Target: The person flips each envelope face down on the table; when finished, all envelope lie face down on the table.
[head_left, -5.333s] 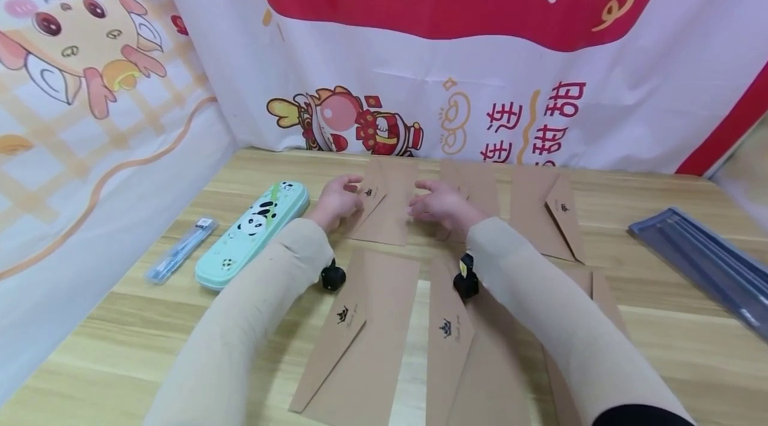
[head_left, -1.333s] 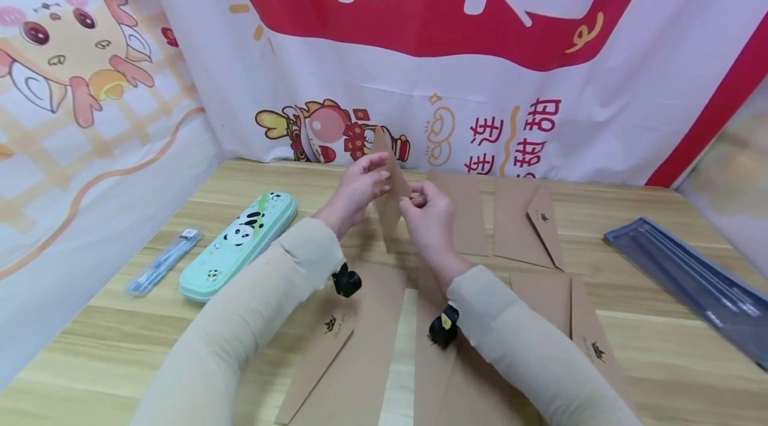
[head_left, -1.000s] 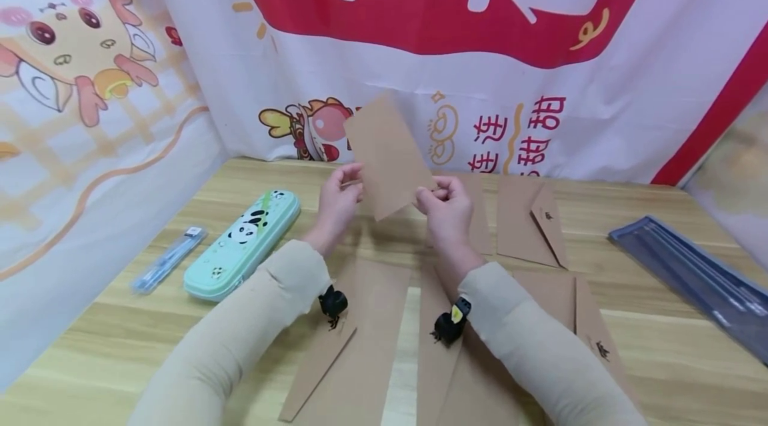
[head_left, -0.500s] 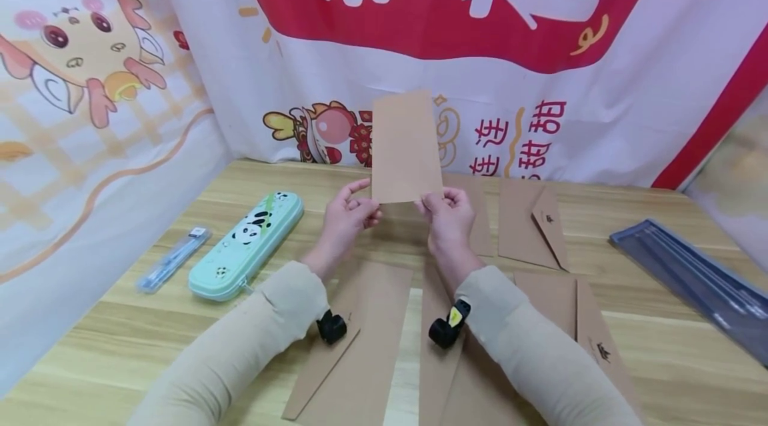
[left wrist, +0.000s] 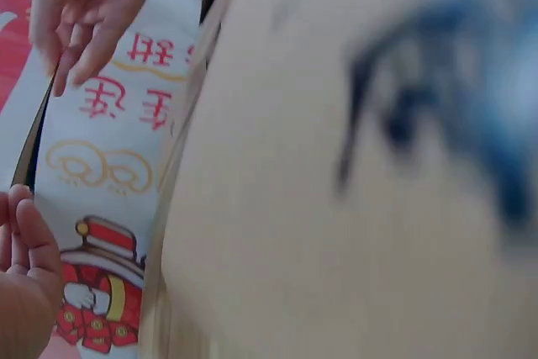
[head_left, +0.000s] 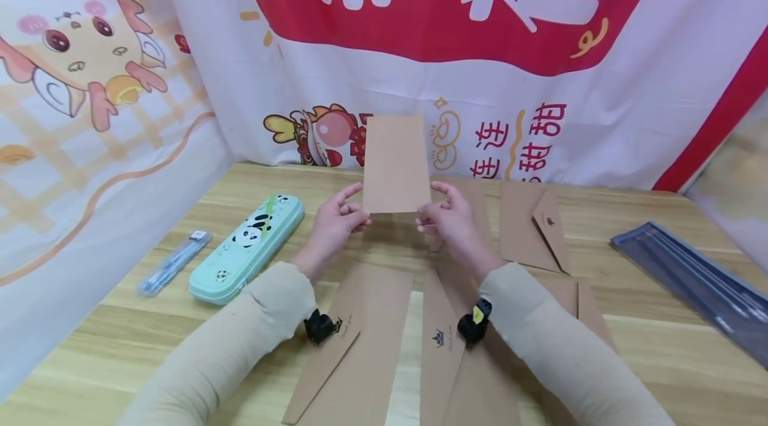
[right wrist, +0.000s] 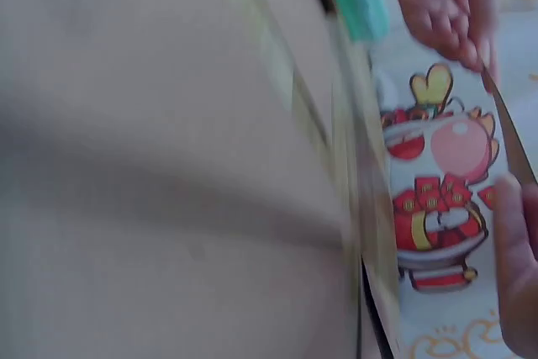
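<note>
A brown kraft paper envelope (head_left: pixel 397 163) is held up off the table at the back, its plain face toward me. My left hand (head_left: pixel 333 221) pinches its lower left corner and my right hand (head_left: pixel 453 218) pinches the lower right one. Both index fingers stick out upward beside the edges. In the left wrist view the envelope (left wrist: pixel 35 136) appears nearly edge-on, between my left hand (left wrist: pixel 23 279) and my right hand (left wrist: pixel 94 10). The right wrist view also has the envelope (right wrist: pixel 509 132) edge-on, with my right hand (right wrist: pixel 517 262) at its near end.
Several more brown envelopes lie in two rows, including one at back right (head_left: pixel 528 223) and one at front left (head_left: pixel 360 346). A mint panda pencil case (head_left: pixel 249 246) and a small clear packet (head_left: pixel 174 263) are on the left. A blue pouch (head_left: pixel 690 279) lies right.
The envelope lay at the back left with its flap showing. Both hands picked it up and turned its plain face toward me. Over the last half second it came down slightly.
</note>
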The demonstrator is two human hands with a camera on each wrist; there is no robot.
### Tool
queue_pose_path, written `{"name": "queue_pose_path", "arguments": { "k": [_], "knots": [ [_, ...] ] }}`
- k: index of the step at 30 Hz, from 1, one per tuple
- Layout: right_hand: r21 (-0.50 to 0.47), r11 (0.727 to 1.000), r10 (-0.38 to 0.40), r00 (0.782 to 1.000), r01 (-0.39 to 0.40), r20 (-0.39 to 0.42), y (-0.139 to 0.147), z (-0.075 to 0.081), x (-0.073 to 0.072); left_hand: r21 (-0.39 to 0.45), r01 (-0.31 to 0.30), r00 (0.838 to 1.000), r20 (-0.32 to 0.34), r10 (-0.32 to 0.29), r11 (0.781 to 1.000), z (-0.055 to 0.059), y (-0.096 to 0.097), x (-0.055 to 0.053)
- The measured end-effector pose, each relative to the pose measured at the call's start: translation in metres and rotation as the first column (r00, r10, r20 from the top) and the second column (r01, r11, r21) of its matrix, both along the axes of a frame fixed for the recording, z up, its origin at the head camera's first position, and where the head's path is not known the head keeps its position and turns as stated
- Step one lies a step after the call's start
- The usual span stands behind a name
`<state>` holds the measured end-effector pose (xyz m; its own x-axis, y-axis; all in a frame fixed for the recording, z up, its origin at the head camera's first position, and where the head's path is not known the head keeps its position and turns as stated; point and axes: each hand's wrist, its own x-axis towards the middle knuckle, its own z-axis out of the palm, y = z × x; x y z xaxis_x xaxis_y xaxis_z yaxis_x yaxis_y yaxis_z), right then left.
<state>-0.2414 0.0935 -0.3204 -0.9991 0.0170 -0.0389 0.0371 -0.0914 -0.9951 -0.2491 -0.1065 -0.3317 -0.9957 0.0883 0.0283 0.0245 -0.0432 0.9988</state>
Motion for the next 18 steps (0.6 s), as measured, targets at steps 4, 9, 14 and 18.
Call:
{"name": "queue_pose_path", "arguments": {
  "k": [4,9,14,18],
  "knots": [
    [0.198,0.959,0.198,0.979,-0.203,0.047,0.01,0.003,-0.002,-0.108,0.062,0.997,0.041,-0.058,0.992,-0.001,-0.012,0.0],
    [0.29,0.878,0.331,0.921,-0.381,0.206,0.01,0.002,-0.007,-0.174,0.121,0.988,0.121,-0.1,0.977,-0.005,-0.023,0.0],
    [0.333,0.843,0.346,0.9,-0.422,0.264,0.003,-0.005,-0.008,-0.208,0.125,0.977,0.196,-0.084,0.97,-0.009,-0.028,0.0],
    [0.339,0.841,0.347,0.902,-0.421,0.258,-0.002,-0.011,-0.009,-0.24,0.124,0.974,0.215,-0.072,0.963,-0.011,-0.03,-0.002]
  ]
}}
